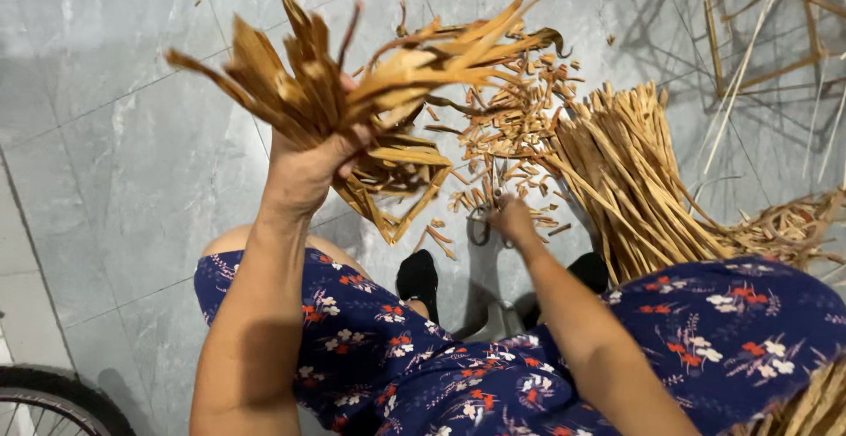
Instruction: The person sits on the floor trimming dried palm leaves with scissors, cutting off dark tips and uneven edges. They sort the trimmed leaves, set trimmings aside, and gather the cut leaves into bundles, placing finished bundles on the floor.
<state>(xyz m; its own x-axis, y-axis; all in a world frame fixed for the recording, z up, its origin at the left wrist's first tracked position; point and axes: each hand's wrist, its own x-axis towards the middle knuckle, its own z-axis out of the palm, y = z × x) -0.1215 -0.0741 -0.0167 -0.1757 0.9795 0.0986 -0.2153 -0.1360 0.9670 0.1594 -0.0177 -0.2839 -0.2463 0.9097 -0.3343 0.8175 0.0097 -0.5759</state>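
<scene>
Dried leaf strips [352, 84], light, stiff and brittle, are held raised above the tiled floor [132, 154], left hand [308, 167] clenched around their lower ends; right hand [511, 220] apparently grips scissors [480, 225] near the cut scraps [511, 119]

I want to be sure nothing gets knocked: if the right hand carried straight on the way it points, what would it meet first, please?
Probably the loose cut strip pieces scattered on the floor just beyond the right hand, which holds scissors; depth is hard to judge.
</scene>
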